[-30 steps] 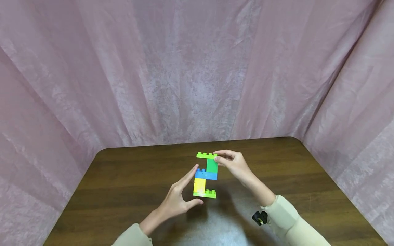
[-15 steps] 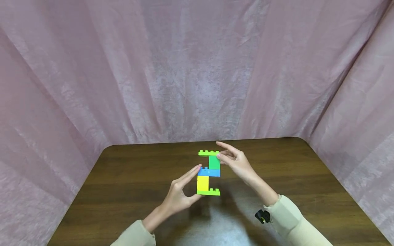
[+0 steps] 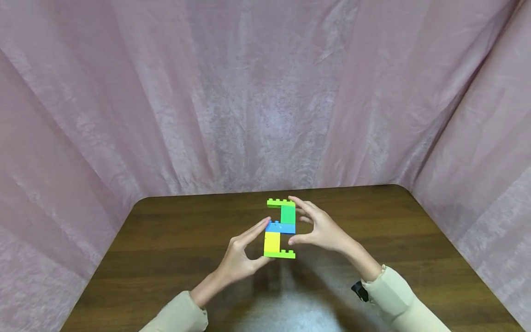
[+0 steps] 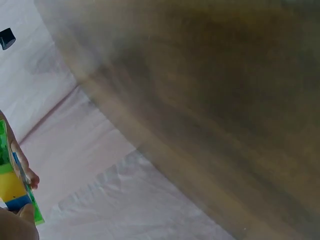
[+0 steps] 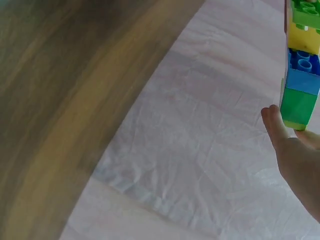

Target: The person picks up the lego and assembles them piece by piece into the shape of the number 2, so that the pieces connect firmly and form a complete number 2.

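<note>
A stack of toy building bricks is held up in front of me in the head view: a lime base brick (image 3: 286, 255), a yellow brick (image 3: 272, 241), a blue brick (image 3: 286, 228), a green brick (image 3: 288, 214) and a lime top brick (image 3: 275, 203). My left hand (image 3: 238, 260) pinches the stack, fingertips at the blue brick's left end and thumb under the lime base. At its right side my right hand (image 3: 325, 230) spreads around the green brick. Its index fingertip is at the lime top brick; its thumb sits just below the blue brick, apparently apart from it.
A brown wooden table (image 3: 174, 240) lies beneath the hands. Pink curtains (image 3: 265, 92) hang behind it and at both sides. A black device (image 3: 359, 291) is on the right wrist by the pale sleeve (image 3: 390, 295).
My right thumb has come off the green brick and moved down, spreading away from the index finger. My left thumb has closed up against the lime base. The stack has risen slightly.
</note>
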`<state>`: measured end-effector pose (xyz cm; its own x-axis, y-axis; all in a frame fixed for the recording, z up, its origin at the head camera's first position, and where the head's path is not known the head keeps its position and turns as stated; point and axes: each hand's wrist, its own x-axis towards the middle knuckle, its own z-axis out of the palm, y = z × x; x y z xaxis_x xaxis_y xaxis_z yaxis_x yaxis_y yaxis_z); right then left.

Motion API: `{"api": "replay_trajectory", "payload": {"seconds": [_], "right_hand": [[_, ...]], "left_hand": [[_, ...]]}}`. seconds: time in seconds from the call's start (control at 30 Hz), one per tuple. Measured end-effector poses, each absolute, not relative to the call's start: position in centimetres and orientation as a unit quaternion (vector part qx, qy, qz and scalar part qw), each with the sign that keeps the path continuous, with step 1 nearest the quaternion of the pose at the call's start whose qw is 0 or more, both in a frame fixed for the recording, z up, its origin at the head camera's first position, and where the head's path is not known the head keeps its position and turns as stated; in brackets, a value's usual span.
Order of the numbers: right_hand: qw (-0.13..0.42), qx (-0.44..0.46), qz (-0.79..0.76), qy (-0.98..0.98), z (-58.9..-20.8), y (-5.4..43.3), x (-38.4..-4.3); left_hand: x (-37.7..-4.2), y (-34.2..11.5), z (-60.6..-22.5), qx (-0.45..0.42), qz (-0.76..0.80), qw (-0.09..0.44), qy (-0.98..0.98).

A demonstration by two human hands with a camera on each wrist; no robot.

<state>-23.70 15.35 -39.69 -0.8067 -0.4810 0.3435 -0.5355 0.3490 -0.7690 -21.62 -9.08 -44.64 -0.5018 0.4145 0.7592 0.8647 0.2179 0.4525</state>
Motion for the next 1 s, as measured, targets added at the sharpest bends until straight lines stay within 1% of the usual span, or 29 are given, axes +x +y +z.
{"api": "replay_trajectory", "payload": {"seconds": [0.23, 0.4, 0.57, 0.7, 0.83, 1.0], "right_hand": [[0.135, 0.323, 0.402, -0.846, -40.0, 15.3, -24.0], [0.163, 0.33, 0.38, -0.849, -40.6, 15.4, -24.3], [0.162, 0.34, 0.382, -0.844, -41.1, 15.4, -24.7], [0.151, 0.339, 0.382, -0.847, -41.8, 15.3, -25.0], [0.123, 0.327, 0.378, -0.857, -42.9, 15.2, -25.2], [0.069, 0.3, 0.372, -0.876, -44.3, 15.1, -25.4]], "left_hand": [[-21.8, -9.1, -44.2, -0.433, -0.449, 0.231, -0.746], [-21.8, -9.0, -44.3, -0.429, -0.449, 0.224, -0.751], [-22.0, -8.9, -44.5, -0.424, -0.445, 0.22, -0.757], [-22.0, -9.0, -45.0, -0.406, -0.444, 0.205, -0.772], [-22.0, -9.0, -45.5, -0.377, -0.438, 0.164, -0.8], [-22.1, -9.0, -46.1, -0.339, -0.431, 0.087, -0.832]]}}
